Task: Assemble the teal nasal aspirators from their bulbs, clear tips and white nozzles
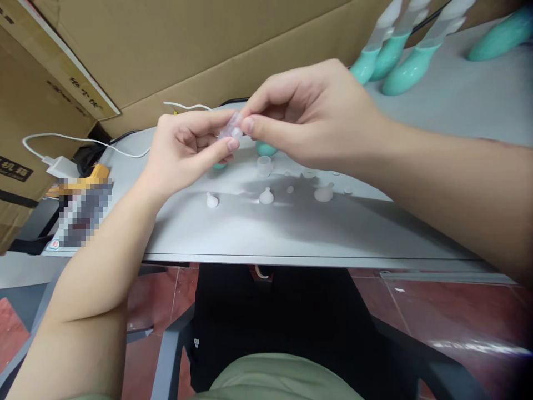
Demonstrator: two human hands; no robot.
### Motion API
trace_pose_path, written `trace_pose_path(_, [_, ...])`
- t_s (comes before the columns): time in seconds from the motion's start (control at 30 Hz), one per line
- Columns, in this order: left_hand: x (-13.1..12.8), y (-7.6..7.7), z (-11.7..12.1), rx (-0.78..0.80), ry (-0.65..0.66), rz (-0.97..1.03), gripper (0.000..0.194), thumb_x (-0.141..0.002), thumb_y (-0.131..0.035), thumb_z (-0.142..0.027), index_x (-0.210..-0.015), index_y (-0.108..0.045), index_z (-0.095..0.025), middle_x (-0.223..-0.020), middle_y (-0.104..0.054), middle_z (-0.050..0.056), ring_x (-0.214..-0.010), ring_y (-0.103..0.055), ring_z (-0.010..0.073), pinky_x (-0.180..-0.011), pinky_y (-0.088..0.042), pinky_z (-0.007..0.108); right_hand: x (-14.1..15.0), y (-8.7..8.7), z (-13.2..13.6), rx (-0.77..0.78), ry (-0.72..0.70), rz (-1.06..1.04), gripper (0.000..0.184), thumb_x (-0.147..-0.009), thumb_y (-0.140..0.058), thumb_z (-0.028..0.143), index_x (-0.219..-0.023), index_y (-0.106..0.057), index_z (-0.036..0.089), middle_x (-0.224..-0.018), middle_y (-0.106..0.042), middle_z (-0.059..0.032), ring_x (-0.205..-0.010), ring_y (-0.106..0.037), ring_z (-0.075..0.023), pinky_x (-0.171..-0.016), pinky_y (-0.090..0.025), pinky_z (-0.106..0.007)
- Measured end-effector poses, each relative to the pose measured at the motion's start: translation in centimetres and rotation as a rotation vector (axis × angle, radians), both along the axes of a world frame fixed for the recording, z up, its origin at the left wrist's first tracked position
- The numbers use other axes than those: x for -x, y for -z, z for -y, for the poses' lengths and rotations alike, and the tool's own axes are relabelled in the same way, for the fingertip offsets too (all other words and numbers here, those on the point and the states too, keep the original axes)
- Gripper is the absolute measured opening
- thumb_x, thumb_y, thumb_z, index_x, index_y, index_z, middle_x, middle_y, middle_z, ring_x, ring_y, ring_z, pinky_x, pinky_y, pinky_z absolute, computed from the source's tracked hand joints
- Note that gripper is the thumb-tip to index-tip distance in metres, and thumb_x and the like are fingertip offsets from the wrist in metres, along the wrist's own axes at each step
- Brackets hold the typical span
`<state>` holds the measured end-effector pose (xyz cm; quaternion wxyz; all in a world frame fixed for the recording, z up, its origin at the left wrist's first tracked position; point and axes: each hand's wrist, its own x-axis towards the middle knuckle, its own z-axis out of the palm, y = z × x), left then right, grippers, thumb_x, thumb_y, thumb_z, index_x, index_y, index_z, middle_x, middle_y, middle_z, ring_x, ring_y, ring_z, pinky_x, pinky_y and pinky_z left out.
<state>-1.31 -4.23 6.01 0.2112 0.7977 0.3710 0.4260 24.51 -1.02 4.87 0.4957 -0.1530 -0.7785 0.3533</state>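
Note:
Above the table, my left hand (pixel 179 150) grips a small clear plastic piece (pixel 228 126) between thumb and fingers. My right hand (pixel 312 116) meets it there, its thumb and forefinger pinched at the piece's right end. A tiny whitish part shows at that spot, but the fingertips hide its shape. Under the hands lie a short translucent cup (pixel 264 165) and a teal bulb (pixel 266 148), partly covered by my right hand. Nearer to me are several flat whitish pieces with small tabs, among them a left one (pixel 212 200), a middle one (pixel 266 195) and a larger one (pixel 323 193).
Teal bulbs with clear tubes and white tips (pixel 410 69) stand at the back right, with another teal bulb (pixel 497 41) beyond. Cardboard (pixel 208 50) walls the back of the grey table (pixel 250 239). A white cable (pixel 83 137) and yellow object (pixel 95 175) are at left.

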Motion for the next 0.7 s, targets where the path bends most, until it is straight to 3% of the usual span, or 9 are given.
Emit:
trace_pose_path(0.03, [0.1,0.2,-0.3,0.022,0.004,0.013,0.071,-0.102,-0.1,-0.088,-0.139,-0.096,-0.027,-0.117,-0.096,0.007,-0.092,-0.095,0.0272,-0.088,-0.085,0.046,-0.1,0.2,-0.2,-0.001,-0.019,-0.018,0.009,-0.104,-0.087,0.012,-0.111,-0.087,0.018,-0.11,-0.089,-0.0032,-0.097,-0.083,-0.0119,-0.086,-0.064,-0.023])
trace_pose_path(0.13, [0.6,0.7,-0.8,0.119,-0.001,-0.002,0.084,-0.103,-0.1,-0.087,-0.164,-0.083,-0.031,-0.119,-0.096,0.006,-0.098,-0.098,0.0299,-0.089,-0.086,0.048,-0.4,0.6,-0.7,-0.068,-0.063,-0.019,0.045,-0.098,-0.087,0.013,-0.142,-0.081,0.022,-0.125,-0.086,0.0005,-0.095,-0.082,-0.0096,-0.08,-0.065,-0.023])
trace_pose_path(0.17, [0.8,0.8,-0.9,0.151,-0.006,-0.021,0.091,-0.102,-0.101,-0.087,-0.171,-0.078,-0.032,-0.117,-0.095,0.005,-0.098,-0.098,0.0306,-0.088,-0.086,0.048,-0.5,0.6,-0.8,-0.115,-0.057,0.017,0.044,-0.099,-0.086,0.014,-0.142,-0.083,0.023,-0.126,-0.087,0.0007,-0.098,-0.082,-0.0096,-0.084,-0.065,-0.023])
trace_pose_path(0.27, [1.3,0.6,-0.8,0.144,-0.015,-0.053,0.102,-0.101,-0.099,-0.091,-0.18,-0.073,-0.032,-0.111,-0.096,0.004,-0.089,-0.095,0.029,-0.077,-0.082,0.046,-0.8,0.3,-0.8,-0.212,-0.007,0.112,0.014,-0.11,-0.086,0.026,-0.122,-0.091,0.021,-0.116,-0.09,-0.0017,-0.103,-0.08,-0.0124,-0.091,-0.063,-0.028])
trace_pose_path(0.37, [2.1,-0.3,-0.7,-0.047,-0.052,-0.058,0.08,-0.104,-0.098,-0.085,-0.162,-0.089,-0.031,-0.117,-0.099,0.006,-0.089,-0.09,0.026,-0.079,-0.077,0.045,-0.9,-0.1,-0.8,-0.164,0.019,0.1,0.007,-0.109,-0.09,0.028,-0.114,-0.092,0.022,-0.106,-0.089,-0.0026,-0.093,-0.077,-0.0144,-0.083,-0.061,-0.03])
trace_pose_path(0.47, [3.5,-1.4,-1.5,-0.165,-0.122,-0.184,0.055,-0.099,-0.103,-0.075,-0.134,-0.101,-0.032,-0.127,-0.099,0.009,-0.107,-0.089,0.0296,-0.095,-0.075,0.048,-0.8,-0.5,-0.9,-0.058,0.038,0.049,0.007,-0.102,-0.093,0.017,-0.104,-0.09,0.024,-0.103,-0.087,-0.0029,-0.086,-0.073,-0.0143,-0.076,-0.06,-0.029])
trace_pose_path(0.53, [4.6,-1.5,-2.5,-0.094,-0.11,-0.309,0.063,-0.089,-0.109,-0.07,-0.138,-0.1,-0.031,-0.138,-0.098,0.011,-0.118,-0.089,0.0326,-0.102,-0.074,0.049,-0.8,-0.6,-0.9,-0.004,0.05,0.022,0.011,-0.098,-0.095,0.015,-0.1,-0.09,0.024,-0.1,-0.085,-0.0021,-0.081,-0.069,-0.013,-0.071,-0.058,-0.028])
trace_pose_path(0.6, [5.2,-1.1,-3.6,0.025,-0.085,-0.407,0.073,-0.082,-0.113,-0.067,-0.141,-0.098,-0.026,-0.14,-0.096,0.011,-0.113,-0.087,0.0316,-0.1,-0.074,0.047,-0.8,-0.7,-0.9,0.008,0.058,0.031,0.013,-0.095,-0.098,0.017,-0.099,-0.09,0.025,-0.098,-0.083,-0.0016,-0.078,-0.064,-0.0123,-0.068,-0.056,-0.028])
trace_pose_path(0.7, [5.0,0.0,-4.4,0.151,-0.059,-0.448,0.055,-0.089,-0.106,-0.067,-0.121,-0.096,-0.024,-0.112,-0.093,0.006,-0.092,-0.078,0.0233,-0.087,-0.071,0.041,-0.8,-0.6,-1.1,0.018,0.077,0.043,0.015,-0.095,-0.098,0.013,-0.099,-0.09,0.025,-0.098,-0.083,-0.0022,-0.081,-0.066,-0.0124,-0.068,-0.056,-0.027])
